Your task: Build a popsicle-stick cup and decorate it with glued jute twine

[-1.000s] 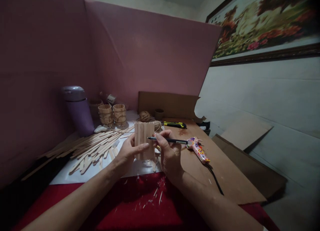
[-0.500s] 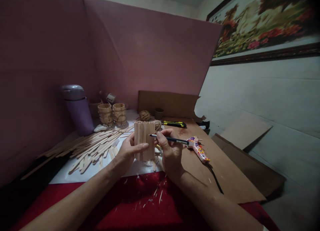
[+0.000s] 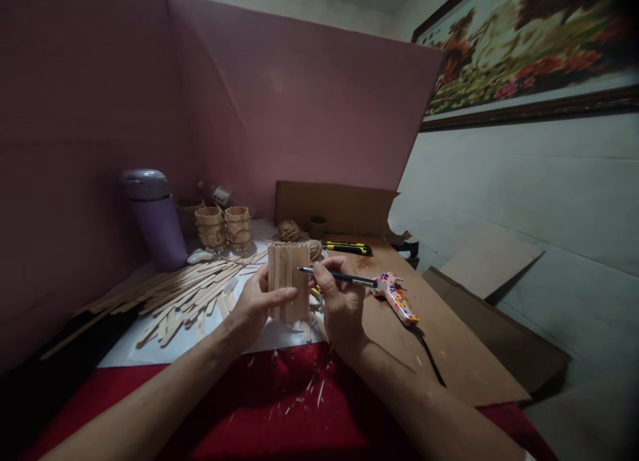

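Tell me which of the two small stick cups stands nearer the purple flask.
The left cup, beside the purple flask; the right cup stands farther off, toward the twine ball.

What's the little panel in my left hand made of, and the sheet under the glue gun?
The panel in your left hand looks like bare, unpainted wood: pale flat sticks side by side, seams showing. The sheet under the glue gun seems plain brown cardboard, matte, with a cut edge.

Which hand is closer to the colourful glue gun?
Right. The right hand, holding a pen, is just beside the glue gun; the left hand is farther away, gripping the stick panel.
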A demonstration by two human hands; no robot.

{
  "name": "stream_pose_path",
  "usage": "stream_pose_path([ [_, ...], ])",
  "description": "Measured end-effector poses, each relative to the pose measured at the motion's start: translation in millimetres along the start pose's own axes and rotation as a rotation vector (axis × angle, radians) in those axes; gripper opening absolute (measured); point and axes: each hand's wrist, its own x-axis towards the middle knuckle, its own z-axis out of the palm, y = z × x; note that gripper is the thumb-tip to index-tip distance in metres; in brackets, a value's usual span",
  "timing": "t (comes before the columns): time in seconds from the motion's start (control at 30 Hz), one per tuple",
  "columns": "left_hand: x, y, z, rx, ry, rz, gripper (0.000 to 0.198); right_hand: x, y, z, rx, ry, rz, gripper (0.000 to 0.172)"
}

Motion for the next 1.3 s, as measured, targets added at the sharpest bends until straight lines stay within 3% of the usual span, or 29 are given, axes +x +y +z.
stream_pose_path([
  [0.3,-0.7,2.1,1.6,-0.03,0.005,-0.02,0.05,1.2,-1.2,0.4,-0.009,0.029,0.016,0.019],
  [0.47,-3.5,8.9,3.1,-0.117,-0.009,-0.1,0.051,2.1,-0.6,0.1,0.078,0.059,0.013,0.017],
  [0.63,-3.0,11.9,0.6,-0.204,-0.076,-0.175,0.048,4.0,1.5,-0.6,0.144,0.041,0.023,0.015],
  [0.83,0.7,11.7,-3.3,-0.284,-0.066,-0.183,0.046,3.2,0.8,-1.3,0.154,0.026,0.002,0.014],
  [1.03,0.1,5.2,-2.6,-0.129,-0.1,-0.118,0.039,0.2,0.7,-0.3,0.122,0.023,0.025,0.017],
  [1.17,-1.6,2.2,0.4,-0.012,-0.029,-0.074,0.039,-0.8,2.0,-0.8,0.13,-0.028,0.025,0.016],
  [1.3,-1.4,3.5,1.3,-0.019,0.008,-0.097,0.042,1.5,0.9,-1.7,0.111,0.021,-0.011,0.015],
])
